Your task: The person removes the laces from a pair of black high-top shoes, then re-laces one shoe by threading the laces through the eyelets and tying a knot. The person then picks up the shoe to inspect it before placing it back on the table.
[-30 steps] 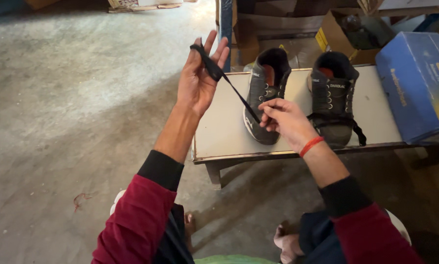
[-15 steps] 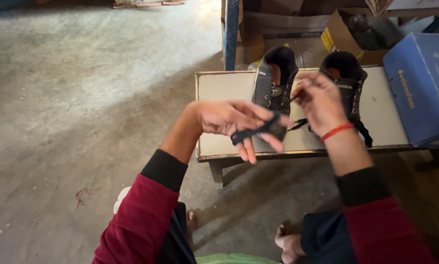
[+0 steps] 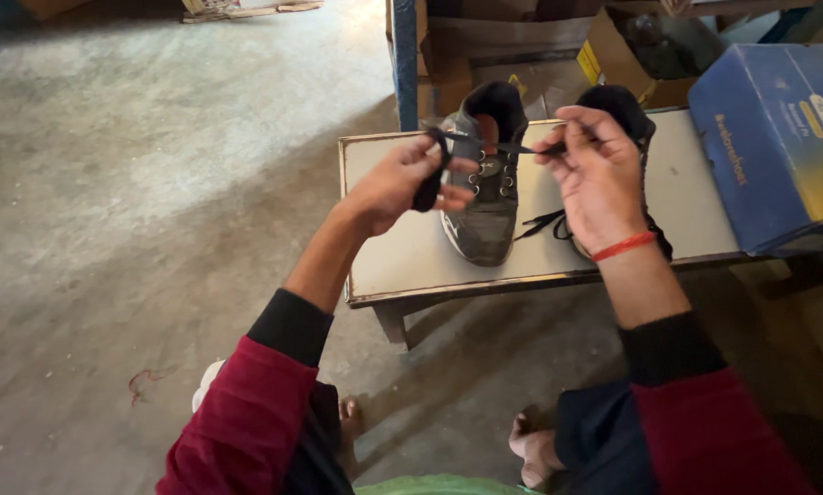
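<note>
Head view: two hands pull a black shoelace across a grey shoe on a low counter.

The left hand point(image 3: 410, 179) has its grip clenched around a bunched loop of the black shoelace point(image 3: 430, 174), and the right hand point(image 3: 598, 174) pinches the other end between thumb and fingers, so the lace runs tight between them, just above the eyelets of the grey shoe point(image 3: 485, 183). The shoe stands with its toe toward the person, near the front edge of the counter point(image 3: 402, 257), which makes the eyelets easy to reach. A second dark shoe point(image 3: 624, 105) is mostly hidden behind the right hand; only its collar and a loose lace below show. A blue box point(image 3: 769, 147) lies at the right and is cut off by the frame. I cannot tell through which eyelet the lace passes.
</note>
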